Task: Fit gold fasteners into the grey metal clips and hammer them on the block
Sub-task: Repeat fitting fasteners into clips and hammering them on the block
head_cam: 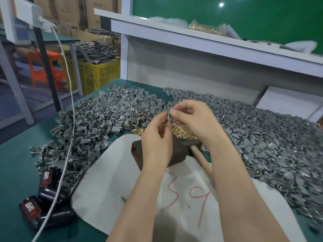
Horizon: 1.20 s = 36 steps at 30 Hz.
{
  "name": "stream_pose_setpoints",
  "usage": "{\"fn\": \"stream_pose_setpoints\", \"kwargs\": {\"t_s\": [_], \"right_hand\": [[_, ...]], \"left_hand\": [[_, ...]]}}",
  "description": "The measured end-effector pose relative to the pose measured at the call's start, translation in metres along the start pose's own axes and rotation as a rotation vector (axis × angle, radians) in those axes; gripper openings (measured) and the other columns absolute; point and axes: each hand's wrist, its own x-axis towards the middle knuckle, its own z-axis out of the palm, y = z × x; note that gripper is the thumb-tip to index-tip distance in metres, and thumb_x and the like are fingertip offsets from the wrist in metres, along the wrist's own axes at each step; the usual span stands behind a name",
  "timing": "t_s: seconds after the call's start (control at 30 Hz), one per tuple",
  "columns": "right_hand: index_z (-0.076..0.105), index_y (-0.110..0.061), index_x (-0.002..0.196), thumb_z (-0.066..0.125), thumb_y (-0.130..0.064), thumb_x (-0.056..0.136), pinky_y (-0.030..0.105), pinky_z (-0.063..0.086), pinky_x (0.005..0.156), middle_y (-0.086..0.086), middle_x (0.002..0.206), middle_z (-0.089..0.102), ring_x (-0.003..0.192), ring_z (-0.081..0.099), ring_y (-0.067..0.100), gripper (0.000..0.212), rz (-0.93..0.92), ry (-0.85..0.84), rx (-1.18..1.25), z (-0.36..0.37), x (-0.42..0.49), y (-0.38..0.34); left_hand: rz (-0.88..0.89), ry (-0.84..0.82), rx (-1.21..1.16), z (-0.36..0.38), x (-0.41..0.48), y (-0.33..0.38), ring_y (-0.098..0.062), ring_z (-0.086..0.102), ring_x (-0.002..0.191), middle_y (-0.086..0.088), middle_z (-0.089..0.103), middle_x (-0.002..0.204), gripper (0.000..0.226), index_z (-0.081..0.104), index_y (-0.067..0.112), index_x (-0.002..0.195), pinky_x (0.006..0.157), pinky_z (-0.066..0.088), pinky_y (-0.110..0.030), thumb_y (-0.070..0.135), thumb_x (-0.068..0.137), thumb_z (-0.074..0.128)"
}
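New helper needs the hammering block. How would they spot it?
On the green table, a white sheet lies between heaps of grey metal clips. At its far end stands the dark brown rectangular block, nearer than the pile of gold fasteners; it alone is dark and boxy.

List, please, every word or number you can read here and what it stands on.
"TAPER": red label of the upper dark packet.
"39": red handwriting on the white sheet.
Lower dark packet: label too blurred to read.
Cardboard boxes: print too small.
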Motion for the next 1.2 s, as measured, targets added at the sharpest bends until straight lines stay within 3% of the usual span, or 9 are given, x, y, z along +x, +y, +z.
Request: {"fn": "stream_pose_setpoints", "kwargs": {"t_s": [0.17,0.27,0.37,0.53,0.6,0.73,0.93,1.07,1.2], "right_hand": [[0.069,-0.015,0.09,0.062,-0.006,0.089,0.021,0.057,0.072,0.003,0.081,0.072,0.073,0.069,0.011,0.011,0.041,-0.079,-0.033,-0.014,-0.014,0.003],[0.064,-0.02,0.09,0.056,-0.005,0.092,0.019,0.056,0.069,0.001,0.085,0.071,0.072,0.068,0.008,0.017,0.084,0.073,0.007,-0.017,-0.009,0.014],[0.068,-0.021,0.1,0.056,-0.01,0.093,0.016,0.049,0.075,-0.004,0.107,0.068,0.083,0.063,0.004,0.018,0.168,0.177,-0.383,-0.01,0.006,0.038],[0.069,-0.019,0.106,0.056,-0.014,0.09,0.04,0.044,0.099,0.005,0.116,0.066,0.108,0.059,0.025,0.021,0.369,-0.049,-0.773,0.024,0.028,0.074],[0.067,-0.016,0.108,0.054,-0.012,0.089,0.044,0.044,0.099,0.006,0.114,0.065,0.107,0.058,0.027,0.024,0.431,-0.097,-0.806,0.026,0.039,0.078],[0.065,-0.013,0.111,0.054,-0.012,0.089,0.044,0.044,0.099,0.008,0.116,0.063,0.108,0.057,0.029,0.024,0.475,-0.162,-0.799,0.027,0.049,0.083],[0.065,-0.008,0.112,0.053,-0.013,0.09,0.042,0.046,0.097,0.011,0.118,0.063,0.109,0.057,0.031,0.025,0.462,-0.185,-0.819,0.028,0.053,0.09],[0.064,-0.005,0.093,0.05,-0.009,0.09,0.041,0.047,0.095,0.016,0.106,0.06,0.1,0.057,0.03,0.014,0.463,-0.213,-0.86,0.026,0.05,0.09],[0.064,-0.006,0.111,0.052,-0.008,0.089,0.041,0.047,0.097,0.012,0.116,0.062,0.108,0.056,0.031,0.025,0.465,-0.236,-0.864,0.024,0.05,0.087]], "left_hand": [[-0.007,-0.097,-0.029,0.002,-0.003,0.001,-0.005,0.065,0.09,0.005,0.068,0.095,0.029,0.06,0.026,0.111,0.084,0.05,-0.02,0.005,0.09,0.059],[-0.043,-0.051,-0.007,0.001,-0.003,-0.002,-0.012,0.068,0.087,0.0,0.07,0.089,0.024,0.061,0.027,0.096,0.085,0.052,-0.028,0.004,0.09,0.057],[-0.091,0.002,0.059,-0.002,-0.003,-0.003,-0.011,0.068,0.088,0.005,0.07,0.086,0.011,0.06,0.022,0.093,0.08,0.047,-0.021,0.011,0.092,0.057],[-0.057,-0.033,0.494,-0.002,-0.005,-0.009,-0.018,0.058,0.101,0.007,0.065,0.101,0.011,0.064,0.031,0.088,0.089,0.042,-0.033,0.022,0.091,0.058],[-0.052,-0.019,0.74,-0.002,-0.005,-0.011,-0.02,0.047,0.11,0.007,0.055,0.113,0.01,0.066,0.034,0.092,0.091,0.03,-0.036,0.03,0.091,0.057],[-0.052,-0.055,0.887,-0.001,-0.007,-0.015,-0.022,0.043,0.111,0.006,0.056,0.112,0.013,0.066,0.033,0.097,0.085,0.023,-0.036,0.032,0.092,0.054],[-0.038,-0.072,0.904,-0.001,-0.007,-0.012,-0.022,0.047,0.107,0.006,0.062,0.108,0.013,0.065,0.031,0.097,0.079,0.022,-0.035,0.033,0.092,0.053],[-0.051,-0.082,0.877,-0.002,-0.007,-0.012,-0.02,0.05,0.108,0.006,0.064,0.107,0.014,0.063,0.03,0.099,0.081,0.023,-0.036,0.029,0.089,0.053],[-0.062,-0.088,0.85,-0.003,-0.007,-0.01,-0.02,0.052,0.106,0.006,0.063,0.104,0.015,0.063,0.03,0.097,0.079,0.02,-0.034,0.028,0.086,0.054]]}}
